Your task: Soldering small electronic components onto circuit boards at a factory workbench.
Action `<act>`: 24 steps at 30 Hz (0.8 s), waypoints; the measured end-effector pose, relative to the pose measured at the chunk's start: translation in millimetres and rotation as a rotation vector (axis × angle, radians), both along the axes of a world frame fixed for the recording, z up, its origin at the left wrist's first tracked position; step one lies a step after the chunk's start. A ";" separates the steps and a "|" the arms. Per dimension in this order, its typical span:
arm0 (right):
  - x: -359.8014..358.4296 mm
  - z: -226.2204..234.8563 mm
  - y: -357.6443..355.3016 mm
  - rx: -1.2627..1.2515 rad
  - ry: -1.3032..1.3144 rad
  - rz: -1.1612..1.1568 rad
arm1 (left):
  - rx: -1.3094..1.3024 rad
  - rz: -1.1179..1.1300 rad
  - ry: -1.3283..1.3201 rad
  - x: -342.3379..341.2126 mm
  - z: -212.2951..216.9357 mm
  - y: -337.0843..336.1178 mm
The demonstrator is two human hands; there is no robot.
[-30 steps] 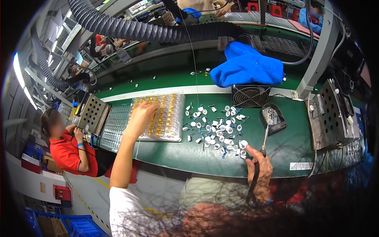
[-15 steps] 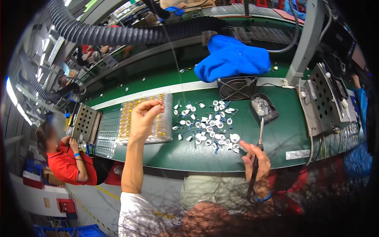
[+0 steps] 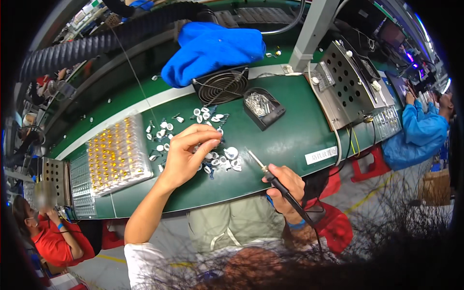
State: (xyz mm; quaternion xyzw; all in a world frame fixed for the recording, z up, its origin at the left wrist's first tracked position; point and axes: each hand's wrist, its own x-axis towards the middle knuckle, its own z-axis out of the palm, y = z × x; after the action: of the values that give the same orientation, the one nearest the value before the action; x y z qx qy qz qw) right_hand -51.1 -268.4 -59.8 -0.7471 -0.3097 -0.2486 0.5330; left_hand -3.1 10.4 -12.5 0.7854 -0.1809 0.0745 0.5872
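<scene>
Since the earlier frame the left hand [image 3: 186, 157] has moved right from the clear tray [image 3: 116, 157] of amber pieces to the scattered white parts [image 3: 220, 157], fingertips pinched together over them. The right hand [image 3: 285, 186], clamped on a soldering iron [image 3: 270, 176], sits at the near desk [image 3: 290, 130] edge. A black box [image 3: 263, 107] holds metal bits; bare green lies right of it.
</scene>
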 end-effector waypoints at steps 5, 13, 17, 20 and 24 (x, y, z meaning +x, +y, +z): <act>-0.5 -0.3 1.9 -0.070 -0.050 -0.110 | 0.079 0.002 -0.044 -6.2 -12.2 -9.3; 2.9 -1.4 6.0 -0.146 -0.035 -0.066 | 0.086 -0.005 0.043 -11.7 -18.7 -14.4; 4.7 -4.0 7.6 -0.157 -0.094 -0.047 | 0.081 0.003 0.060 -13.2 -18.7 -15.6; 3.8 -1.5 6.3 -0.198 -0.092 -0.042 | 0.080 0.019 0.076 -13.9 -18.2 -16.6; 5.4 -1.5 7.1 -0.191 -0.087 -0.020 | 0.098 0.006 0.044 -12.6 -20.5 -15.7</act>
State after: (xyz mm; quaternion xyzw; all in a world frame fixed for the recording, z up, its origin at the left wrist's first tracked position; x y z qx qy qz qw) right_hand -45.7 -261.2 -61.3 -0.7860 -0.3474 -0.2557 0.4429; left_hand -15.7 -5.3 -33.0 0.8153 -0.1692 0.0498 0.5515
